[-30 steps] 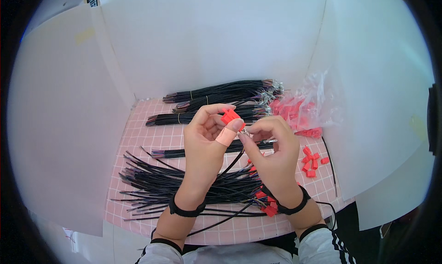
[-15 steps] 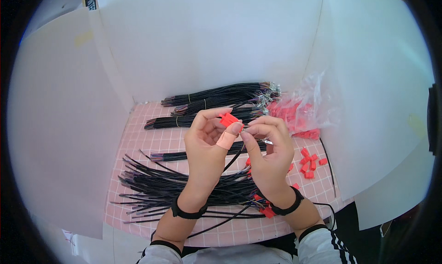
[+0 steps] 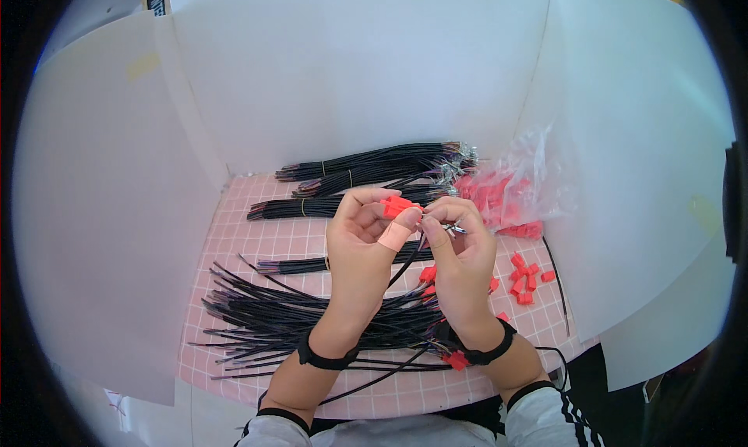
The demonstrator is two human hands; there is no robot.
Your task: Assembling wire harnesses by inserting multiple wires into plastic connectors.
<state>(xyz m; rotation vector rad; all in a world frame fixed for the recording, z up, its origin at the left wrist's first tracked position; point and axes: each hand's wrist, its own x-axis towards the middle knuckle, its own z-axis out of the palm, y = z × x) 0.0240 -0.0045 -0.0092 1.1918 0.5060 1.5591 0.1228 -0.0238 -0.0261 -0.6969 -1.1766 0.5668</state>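
Between the thumb and fingers of my left hand (image 3: 362,240) is a red plastic connector housing (image 3: 397,206); a tan bandage wraps that thumb. My right hand (image 3: 461,252) pinches the thin wires of a black cable (image 3: 407,266) close against the housing's right end. Loose metal-tipped wire ends (image 3: 455,229) stick out by the right fingers. The cable hangs down between my hands. Whether a wire tip is inside the housing is hidden by the fingertips. Below my hands lies a wide spread of black cables (image 3: 273,314), several with red housings (image 3: 455,360) on their right ends.
Bundled black cables (image 3: 374,155) lie at the back of the pink checked tabletop (image 3: 234,236). To the right are a clear bag of red housings (image 3: 506,190) and several loose red housings (image 3: 526,278). White panels (image 3: 351,65) stand around the back and sides.
Both hands have shifted slightly to the right with the housing and the cable. The right fingers have drawn closer together, and the housing now lies more level.
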